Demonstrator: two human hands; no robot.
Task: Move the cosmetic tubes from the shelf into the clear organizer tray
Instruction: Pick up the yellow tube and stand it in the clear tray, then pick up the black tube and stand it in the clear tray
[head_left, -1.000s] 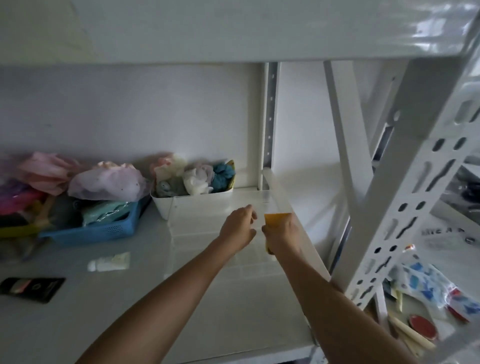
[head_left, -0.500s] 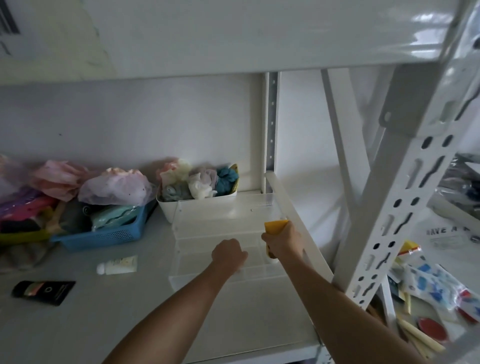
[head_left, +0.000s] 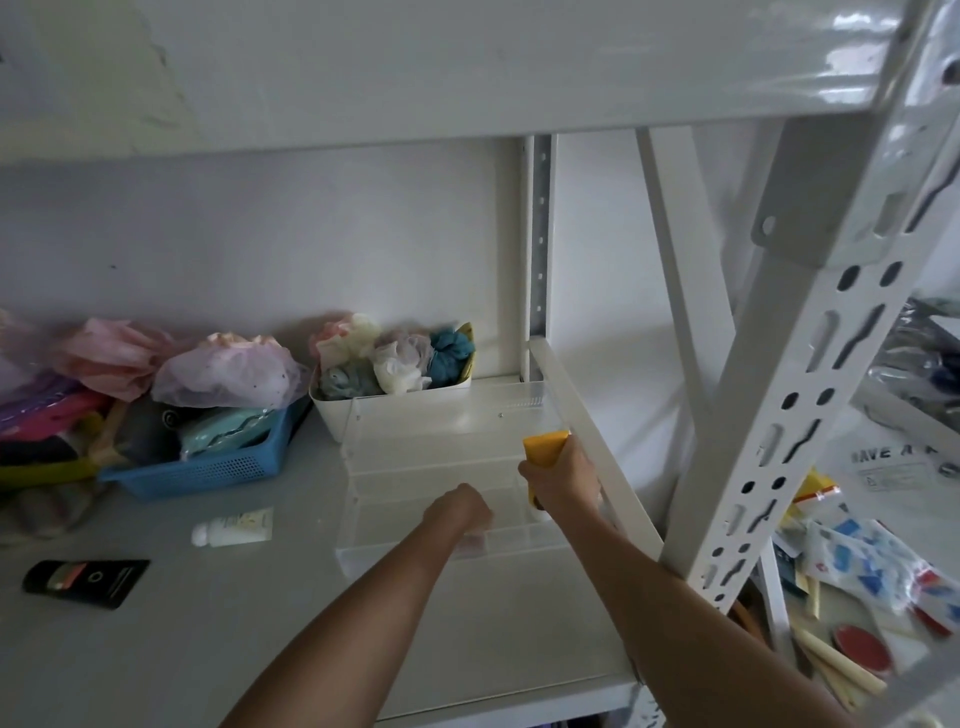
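- Right hand (head_left: 563, 480) grips the yellow tube (head_left: 543, 451) upright at the tray (head_left: 363, 558)'s right edge; it could tip over the wall.
- Left hand (head_left: 457, 512) is clenched inside the tray; its contents are hidden, and it might nudge the light tray.

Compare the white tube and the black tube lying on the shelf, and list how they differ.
Colour: the white tube is pale with a white cap; the black tube is dark with a coloured band.
Size: the black tube looks longer and wider than the white tube.
Place: the white tube lies nearer the clear organizer tray; the black tube lies further left and nearer the shelf's front edge.
Both lie flat on the shelf, outside the tray and untouched by either hand.
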